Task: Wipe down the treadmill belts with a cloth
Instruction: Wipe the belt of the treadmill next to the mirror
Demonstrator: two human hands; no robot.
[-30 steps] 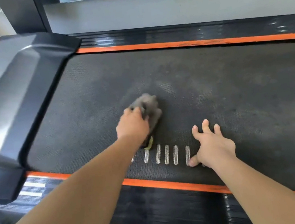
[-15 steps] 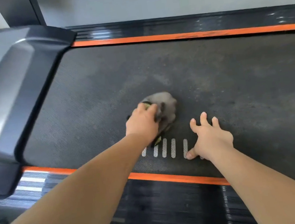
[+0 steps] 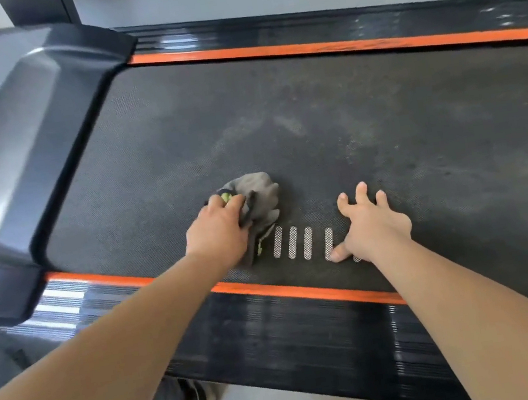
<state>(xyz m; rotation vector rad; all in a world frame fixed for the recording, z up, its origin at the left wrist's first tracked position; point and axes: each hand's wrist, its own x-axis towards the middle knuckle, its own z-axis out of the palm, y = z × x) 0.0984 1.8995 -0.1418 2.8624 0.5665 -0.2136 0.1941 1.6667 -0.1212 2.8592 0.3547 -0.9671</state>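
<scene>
The dark treadmill belt (image 3: pixel 364 124) stretches across the view, dusty with pale smears near its middle. My left hand (image 3: pixel 218 231) grips a bunched grey cloth (image 3: pixel 260 193) with yellow-green trim and presses it on the belt near the front edge. To its right, my right hand (image 3: pixel 372 222) rests on the belt with fingers spread, beside a row of white stripes (image 3: pixel 302 242).
Orange strips and ribbed black side rails (image 3: pixel 295 334) border the belt front and back. The grey motor cover (image 3: pixel 20 139) rises at the left end. A grey wall runs behind the treadmill, and pale floor shows below the near rail.
My left hand has slid the cloth right and nearer the front edge, then slightly back left. The right hand stays planted by the stripes.
</scene>
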